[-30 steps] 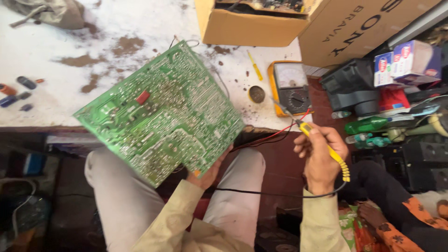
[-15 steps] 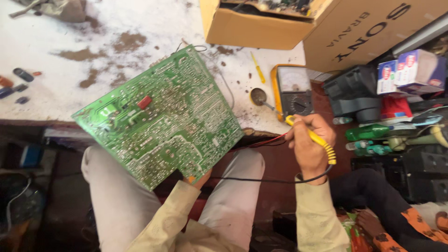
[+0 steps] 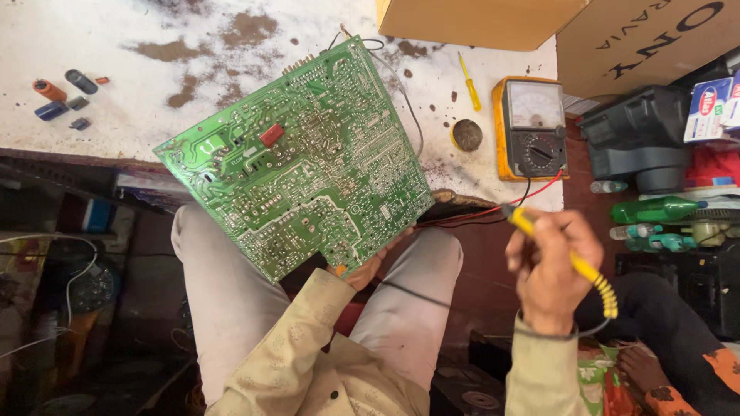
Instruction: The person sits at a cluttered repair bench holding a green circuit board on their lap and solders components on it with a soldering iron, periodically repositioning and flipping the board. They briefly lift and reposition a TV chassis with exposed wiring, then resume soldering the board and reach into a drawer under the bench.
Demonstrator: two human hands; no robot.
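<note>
A large green circuit board (image 3: pixel 301 166) is held tilted over my lap, solder side up, with a small red part near its left half. My left hand (image 3: pixel 368 266) grips the board at its lower edge, mostly hidden under it. My right hand (image 3: pixel 551 270) is to the right of the board, apart from it, closed around a yellow test probe (image 3: pixel 566 258) with a coiled end. Red and black leads (image 3: pixel 478 216) run from the probe area to a yellow analog multimeter (image 3: pixel 530 127) on the table.
The stained white table (image 3: pixel 139 46) carries a yellow screwdriver (image 3: pixel 469 82), a round dark disc (image 3: pixel 466 134) and small cylinders (image 3: pixel 58 96) at far left. Cardboard boxes (image 3: pixel 640 35) stand behind. A black device (image 3: pixel 640 142) and green bottles (image 3: pixel 655 209) crowd the right side.
My right hand has moved right and down with the probe, away from the board's edge. The board stays held in my left hand at about the same tilt.
</note>
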